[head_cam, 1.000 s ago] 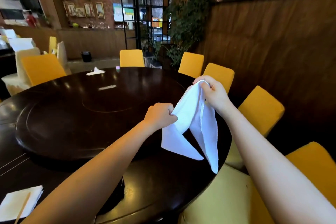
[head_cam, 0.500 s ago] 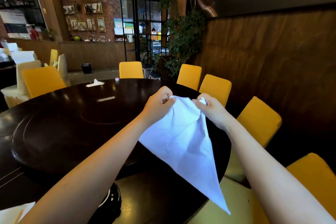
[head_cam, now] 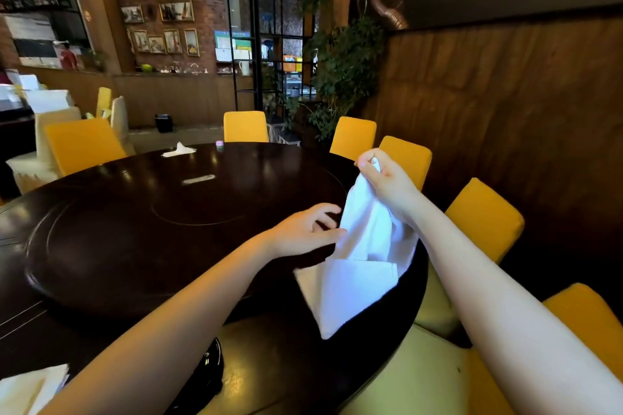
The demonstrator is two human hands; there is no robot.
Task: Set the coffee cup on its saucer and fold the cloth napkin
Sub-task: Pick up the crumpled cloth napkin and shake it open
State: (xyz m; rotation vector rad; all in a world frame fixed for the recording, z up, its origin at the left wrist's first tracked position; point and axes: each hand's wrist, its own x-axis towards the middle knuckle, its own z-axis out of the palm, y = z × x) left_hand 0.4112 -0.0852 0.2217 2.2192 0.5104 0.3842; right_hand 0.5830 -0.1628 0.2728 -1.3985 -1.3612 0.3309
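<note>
A white cloth napkin [head_cam: 357, 283] hangs over the right edge of the dark round table [head_cam: 141, 246]. My right hand [head_cam: 387, 182] pinches its top corner and holds it up. My left hand [head_cam: 303, 229] is lower, at the napkin's left edge, thumb and fingertips touching the cloth with the fingers spread. The napkin's lower part is folded into a point near the table rim. A glossy black object [head_cam: 205, 371], partly hidden under my left forearm, sits at the near edge; I cannot tell whether it is the cup or saucer.
Yellow chairs [head_cam: 482, 219] ring the table, with a pale yellow-green seat [head_cam: 421, 381] below my right arm. A folded white napkin [head_cam: 30, 391] lies at bottom left. A crumpled tissue [head_cam: 178, 150] and a small pink-green item [head_cam: 219, 144] sit at the far side. The wooden wall is on the right.
My hands were together at the napkin's top edge, spreading it. Now the right hand has lifted its corner higher, the left hand has dropped and loosened, and the cloth hangs narrower.
</note>
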